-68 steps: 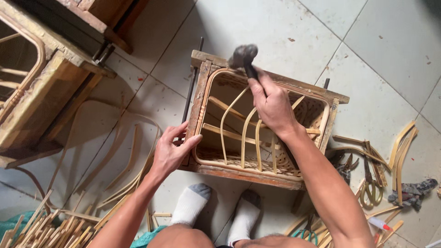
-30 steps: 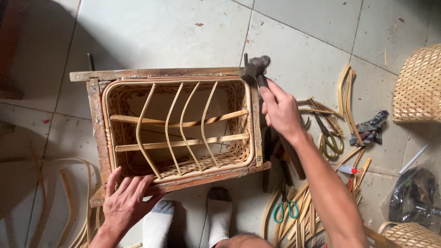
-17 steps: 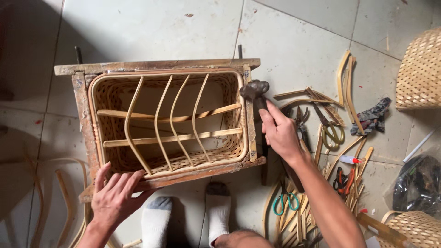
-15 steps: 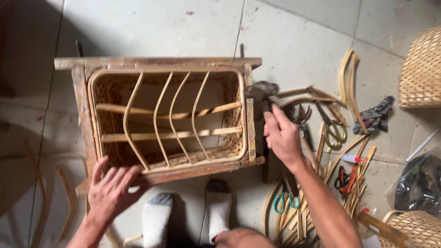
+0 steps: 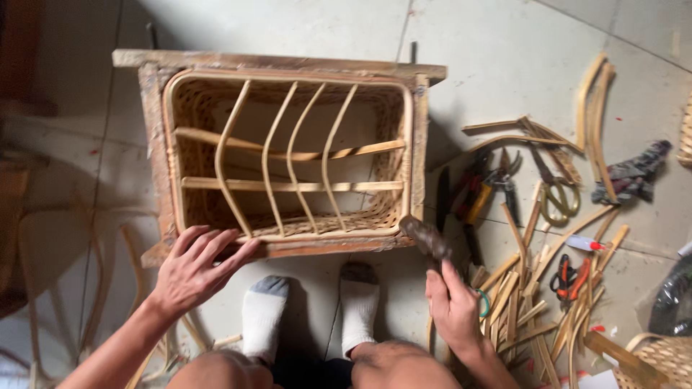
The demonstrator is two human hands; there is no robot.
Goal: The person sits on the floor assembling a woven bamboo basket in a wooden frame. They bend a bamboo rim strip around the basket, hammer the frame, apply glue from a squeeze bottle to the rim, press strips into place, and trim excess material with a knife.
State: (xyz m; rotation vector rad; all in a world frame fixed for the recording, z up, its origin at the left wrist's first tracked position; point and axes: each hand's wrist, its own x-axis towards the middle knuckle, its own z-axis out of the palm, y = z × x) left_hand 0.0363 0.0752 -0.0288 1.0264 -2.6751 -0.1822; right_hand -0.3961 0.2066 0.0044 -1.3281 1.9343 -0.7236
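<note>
A woven rattan basket (image 5: 288, 155) sits inside a rough wooden frame (image 5: 425, 75) on the tiled floor, its bent cane ribs crossing the opening. My left hand (image 5: 194, 270) lies flat with fingers spread on the frame's near left corner. My right hand (image 5: 454, 306) grips the handle of a hammer (image 5: 427, 238), whose dark head hovers at the frame's near right corner. My two feet in white and grey socks (image 5: 310, 310) rest just below the frame.
To the right lie scissors (image 5: 555, 191), pliers and cutters (image 5: 479, 191), red snips (image 5: 569, 274), a dark rag (image 5: 634, 173) and several cane strips (image 5: 526, 288). Another woven basket (image 5: 663, 356) is at bottom right. Bent cane pieces (image 5: 50, 274) lie at left.
My right hand has drawn the hammer down from the frame's far right corner to its near right corner. My left hand stayed on the near left edge. The view shifted slightly.
</note>
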